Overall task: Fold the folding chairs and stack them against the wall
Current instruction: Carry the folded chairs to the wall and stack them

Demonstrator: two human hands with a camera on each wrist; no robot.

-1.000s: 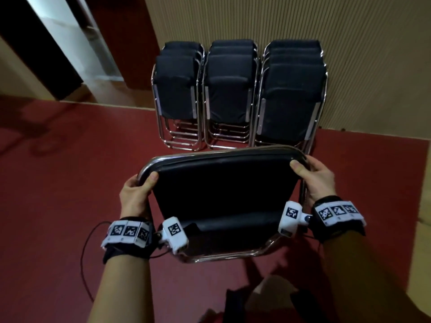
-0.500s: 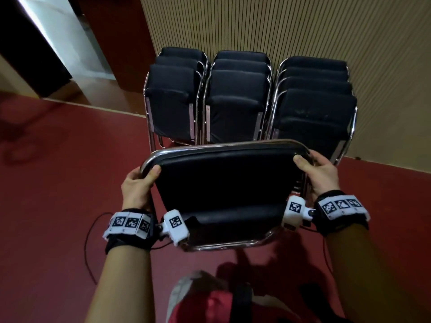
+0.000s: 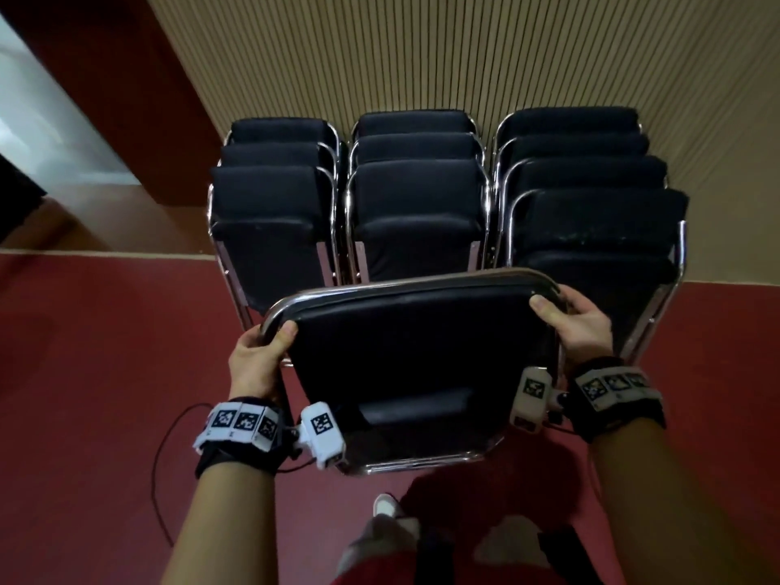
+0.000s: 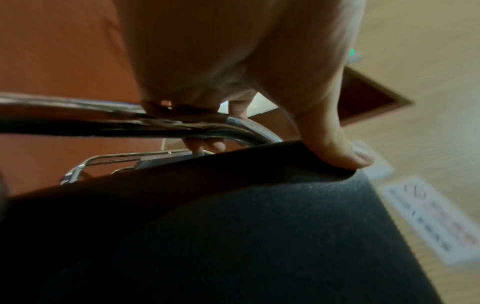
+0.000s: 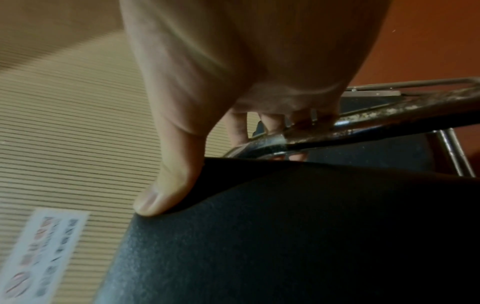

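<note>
I carry a folded black chair (image 3: pixel 418 352) with a chrome frame, held flat in front of me. My left hand (image 3: pixel 261 352) grips its upper left corner, thumb on the black pad (image 4: pixel 259 236), fingers curled round the chrome tube (image 4: pixel 246 129). My right hand (image 3: pixel 578 327) grips the upper right corner the same way, thumb pressed on the pad (image 5: pixel 298 236), fingers under the tube (image 5: pixel 363 127). Three stacks of folded black chairs lean on the ribbed wall (image 3: pixel 422 48): the left stack (image 3: pixel 270 230), the middle stack (image 3: pixel 415 213), the right stack (image 3: pixel 591 221).
Red carpet (image 3: pixel 105 373) covers the floor around me. A dark red pillar (image 3: pixel 118 90) and a pale doorway (image 3: pixel 46 133) stand at the left. A cable (image 3: pixel 162 458) hangs from my left wrist. A white label (image 5: pixel 44 253) is stuck on the wall.
I have stepped closer to the wall with the chair. The three stacks loom larger and the held chair's top edge now overlaps the middle and right stacks.
</note>
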